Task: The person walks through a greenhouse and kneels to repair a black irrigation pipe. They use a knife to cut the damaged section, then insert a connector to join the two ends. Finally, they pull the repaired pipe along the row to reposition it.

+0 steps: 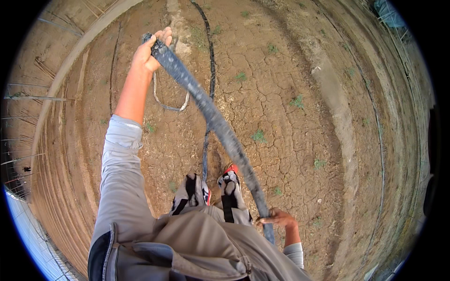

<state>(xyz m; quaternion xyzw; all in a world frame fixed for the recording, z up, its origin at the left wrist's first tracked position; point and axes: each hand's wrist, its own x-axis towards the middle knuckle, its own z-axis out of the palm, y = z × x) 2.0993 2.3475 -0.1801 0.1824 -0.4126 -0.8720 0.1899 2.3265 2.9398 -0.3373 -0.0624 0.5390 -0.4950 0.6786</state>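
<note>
A dusty black flat hose (pixel 211 114) stretches diagonally in front of my body, from the upper left down to my right hip. My left hand (pixel 149 52), arm reaching far forward, grips it near its upper end, thumb over the hose and fingertips showing beyond. Beside my right hip, my right hand (pixel 280 218) is closed around the lower part, and the hose continues down past it behind my jacket. Its far lower end is hidden.
Another thin black hose (pixel 212 56) runs along the cracked soil toward my feet. A pale looped cord (pixel 173 108) lies left of it. Small green weeds (pixel 258 136) dot the ground. Another dark line (pixel 380 140) runs along the right, and poles (pixel 40 98) stand at far left.
</note>
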